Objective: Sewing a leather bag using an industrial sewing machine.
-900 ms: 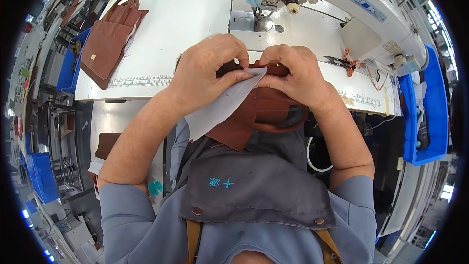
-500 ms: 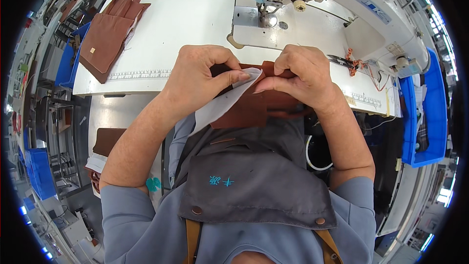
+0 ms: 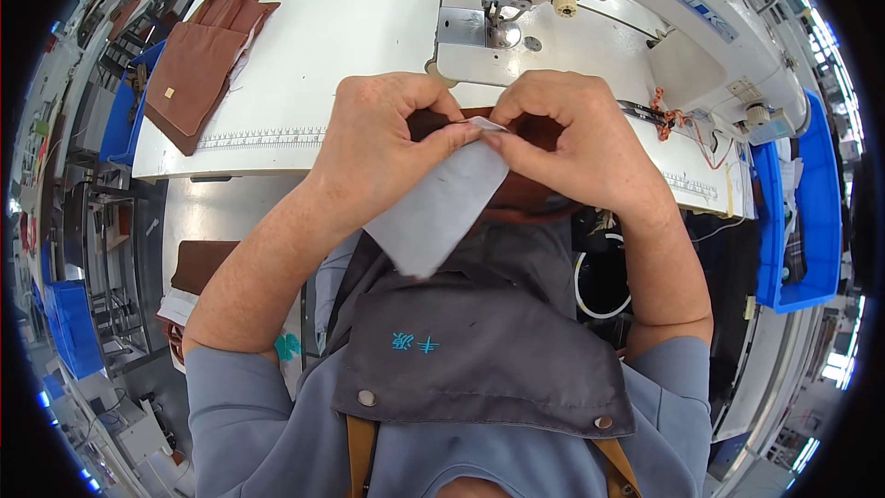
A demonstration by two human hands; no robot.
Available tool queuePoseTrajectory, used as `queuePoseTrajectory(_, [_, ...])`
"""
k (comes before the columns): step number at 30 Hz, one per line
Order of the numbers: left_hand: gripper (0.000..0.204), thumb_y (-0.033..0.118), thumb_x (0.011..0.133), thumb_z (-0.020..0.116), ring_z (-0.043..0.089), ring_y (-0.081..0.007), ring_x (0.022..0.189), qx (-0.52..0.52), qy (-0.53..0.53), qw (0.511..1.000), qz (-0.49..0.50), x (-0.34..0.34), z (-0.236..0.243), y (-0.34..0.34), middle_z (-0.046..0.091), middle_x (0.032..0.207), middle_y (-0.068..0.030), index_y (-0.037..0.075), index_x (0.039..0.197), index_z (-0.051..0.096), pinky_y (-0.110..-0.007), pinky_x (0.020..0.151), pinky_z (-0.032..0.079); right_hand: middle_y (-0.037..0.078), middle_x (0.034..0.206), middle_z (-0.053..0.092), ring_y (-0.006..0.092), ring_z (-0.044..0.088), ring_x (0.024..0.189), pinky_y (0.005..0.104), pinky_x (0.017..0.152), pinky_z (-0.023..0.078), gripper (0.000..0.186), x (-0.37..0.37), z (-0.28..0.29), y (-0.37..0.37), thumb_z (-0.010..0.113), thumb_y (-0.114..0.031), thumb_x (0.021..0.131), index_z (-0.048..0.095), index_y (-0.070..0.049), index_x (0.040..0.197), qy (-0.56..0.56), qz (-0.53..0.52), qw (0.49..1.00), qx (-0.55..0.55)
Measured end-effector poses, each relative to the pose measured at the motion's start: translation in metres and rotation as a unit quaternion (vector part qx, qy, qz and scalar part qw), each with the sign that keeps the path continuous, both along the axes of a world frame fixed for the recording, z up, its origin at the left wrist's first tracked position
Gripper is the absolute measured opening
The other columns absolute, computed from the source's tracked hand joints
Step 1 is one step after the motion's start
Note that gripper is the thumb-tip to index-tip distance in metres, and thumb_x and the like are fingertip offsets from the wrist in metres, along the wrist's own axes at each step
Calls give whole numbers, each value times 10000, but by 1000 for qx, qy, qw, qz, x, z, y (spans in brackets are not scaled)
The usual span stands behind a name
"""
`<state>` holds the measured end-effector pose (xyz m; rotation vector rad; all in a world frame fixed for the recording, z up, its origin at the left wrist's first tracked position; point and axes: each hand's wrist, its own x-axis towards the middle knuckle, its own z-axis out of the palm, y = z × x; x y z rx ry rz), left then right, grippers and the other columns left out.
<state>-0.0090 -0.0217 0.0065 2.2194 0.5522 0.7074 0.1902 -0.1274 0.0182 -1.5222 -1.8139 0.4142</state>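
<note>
Two bare hands pinch the top of a white sheet over the lap, in front of the sewing table (image 3: 323,46).
The left hand (image 3: 383,134) and right hand (image 3: 581,134) meet almost tip to tip, each with thumb and forefinger closed on the narrow upper end of the white sheet (image 3: 433,207); how many layers lie between the fingertips cannot be told. From that grip the sheet hangs toward the body, its long axis slanting down and to the left, so its free end lies nearer the left forearm. The brown leather (image 3: 524,192) is behind the sheet, showing mostly on the right hand's side. The sewing machine (image 3: 627,9) stands beyond both hands.
</note>
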Motion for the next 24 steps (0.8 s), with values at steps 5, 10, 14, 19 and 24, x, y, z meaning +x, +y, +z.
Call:
queuePoseTrajectory(5, [136, 79, 828, 831, 674, -96, 792, -115, -30, 992, -36, -5, 4, 7, 750, 848, -87, -8, 827, 727, -246, 720, 526, 99, 786, 715, 190, 697, 695, 288, 653, 556, 136, 1, -3, -6, 779, -123, 848, 737, 5, 864, 80, 9, 997, 7])
queuePoseTrajectory(10, [153, 61, 821, 833, 673, -96, 802, -139, -18, 988, -66, -11, 12, 15, 747, 871, -92, -6, 798, 698, -242, 731, 523, 78, 799, 715, 138, 684, 703, 265, 627, 552, 89, 0, -2, -10, 766, -77, 870, 731, 1, 849, 54, 41, 995, 72])
queuePoseTrajectory(14, [163, 53, 816, 830, 678, -104, 776, -81, -52, 993, -72, -13, 13, 11, 749, 871, -93, 7, 780, 678, -246, 702, 525, 61, 806, 712, 101, 667, 706, 235, 588, 534, 81, -4, -2, -14, 774, -50, 863, 716, -11, 823, 133, 18, 991, 23])
queuePoseTrajectory(19, [146, 34, 797, 828, 680, -104, 757, -39, -76, 993, -82, -12, 9, 13, 752, 867, -94, 15, 778, 684, -249, 685, 527, 50, 808, 709, 88, 658, 706, 224, 574, 521, 90, -3, -4, -14, 786, -37, 848, 707, -12, 813, 150, 23, 988, 37])
queuePoseTrajectory(24, [141, 25, 792, 824, 686, -107, 760, -55, -75, 992, -80, -10, 11, 14, 753, 863, -88, 20, 766, 684, -253, 690, 529, 42, 798, 701, 72, 628, 690, 221, 577, 495, 114, -1, -5, -12, 781, -29, 848, 687, -14, 786, 174, 15, 985, 16])
